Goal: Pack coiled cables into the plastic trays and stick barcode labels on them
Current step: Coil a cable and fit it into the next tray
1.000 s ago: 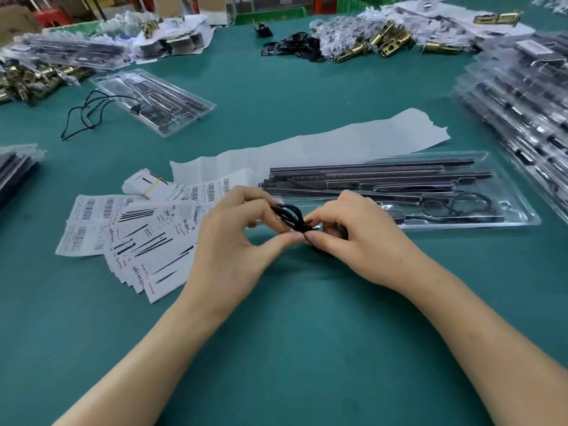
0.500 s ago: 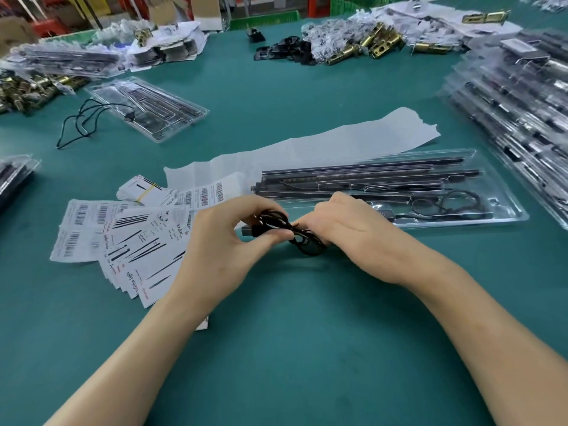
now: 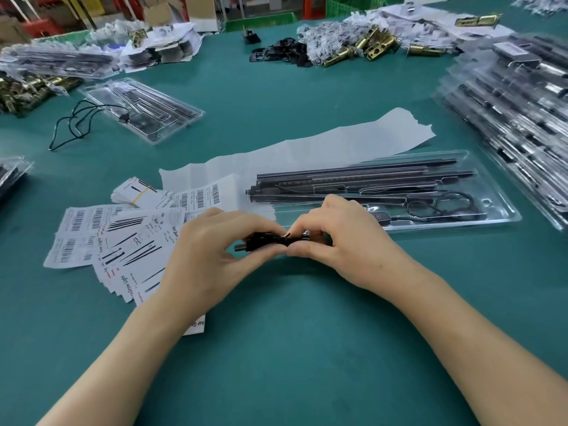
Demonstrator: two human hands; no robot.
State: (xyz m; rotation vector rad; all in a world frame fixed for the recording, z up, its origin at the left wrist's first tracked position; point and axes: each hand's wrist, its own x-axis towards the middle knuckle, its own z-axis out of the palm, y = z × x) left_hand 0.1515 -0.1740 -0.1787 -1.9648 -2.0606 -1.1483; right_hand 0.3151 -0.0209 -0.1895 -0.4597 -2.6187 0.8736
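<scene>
A small black coiled cable point(image 3: 268, 241) with a metal plug at its left end is pinched between my left hand point(image 3: 212, 256) and my right hand point(image 3: 344, 241), just above the green table. Directly behind my hands lies a clear plastic tray point(image 3: 498, 219) holding long black bars and another black cable. Barcode labels point(image 3: 86, 232) are fanned out on the table left of my left hand, beside a banded label stack point(image 3: 138, 192). Parts of the coil are hidden by my fingers.
A white backing paper strip point(image 3: 307, 152) lies behind the tray. A second tray point(image 3: 144, 112) with a loose black cable point(image 3: 73, 124) sits at the far left. Stacked filled trays point(image 3: 516, 103) line the right edge. Brass hardware piles point(image 3: 365, 47) lie at the back.
Both hands have squeezed the loose coil into a tighter, flatter bundle, and the plug end now sticks out to the left. The hands stayed in about the same spot.
</scene>
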